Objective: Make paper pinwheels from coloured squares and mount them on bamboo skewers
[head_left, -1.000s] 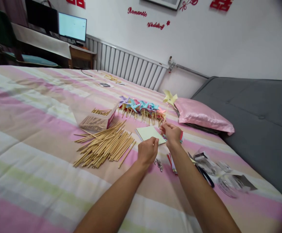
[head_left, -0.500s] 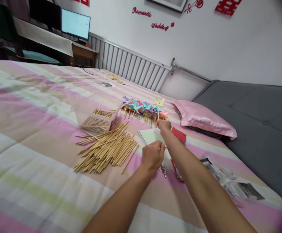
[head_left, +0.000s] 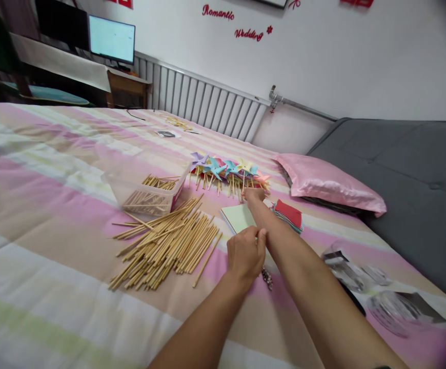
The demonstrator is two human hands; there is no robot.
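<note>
My right hand (head_left: 254,194) is closed around the thin stick of a yellow pinwheel (head_left: 244,165), reaching away over the bed. That pinwheel is upright against a row of finished pinwheels (head_left: 216,168) in purple, blue and pink. Nearer to me, my left hand (head_left: 245,251) is curled with its thumb against the fingers; whatever is inside is hidden. Just beyond it lies a stack of pale green paper (head_left: 238,216), partly covered by my right forearm. A bundle of red and other coloured pieces (head_left: 289,214) sits right of that forearm. Small dark beads or pins (head_left: 267,278) lie below my left hand.
Many loose wooden sticks (head_left: 169,246) are spread left of my hands. Behind them stands a clear plastic box (head_left: 177,192) holding more sticks. Clear plastic packaging (head_left: 392,312) lies at the right. A pink pillow (head_left: 330,182) leans by the grey headboard (head_left: 407,154).
My right hand has moved the yellow pinwheel slightly left and down, closer to the row. My left hand stays curled near the paper. The view has shifted a little.
</note>
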